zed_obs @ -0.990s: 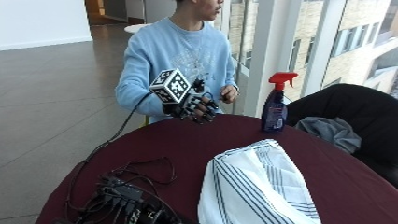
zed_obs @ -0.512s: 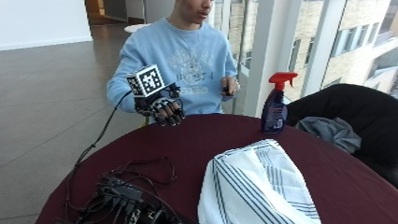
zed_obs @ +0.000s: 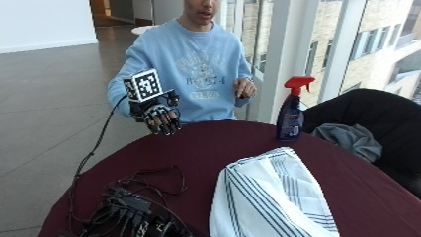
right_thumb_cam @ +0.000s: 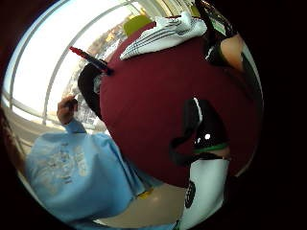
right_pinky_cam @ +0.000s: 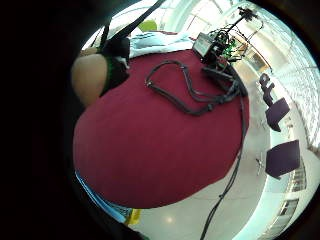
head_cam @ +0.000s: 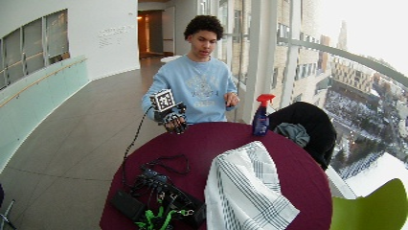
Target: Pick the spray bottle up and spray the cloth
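Grip: gloved right hand (zed_obs: 161, 118) hangs empty, fingers loosely curled, above table (zed_obs: 217, 148) edge at 11 o'clock.
Spray bottle (zed_obs: 290, 109): upright, 1 o'clock, contents not discernible.
Cloth (zed_obs: 270, 197): striped, 5 o'clock.

The person sat upright, both arms bent at the elbow. The gloved right hand (zed_obs: 160, 117) was raised in front of the chest, palm facing down and slightly forward, fingers (zed_obs: 166, 126) hanging loosely curled with nothing in them. The bare left hand (zed_obs: 244, 88) was held up around chest height too, fingers lightly curled, also holding nothing. Both forearms were in light blue sleeves (zed_obs: 125, 79), and the two hands were well apart.
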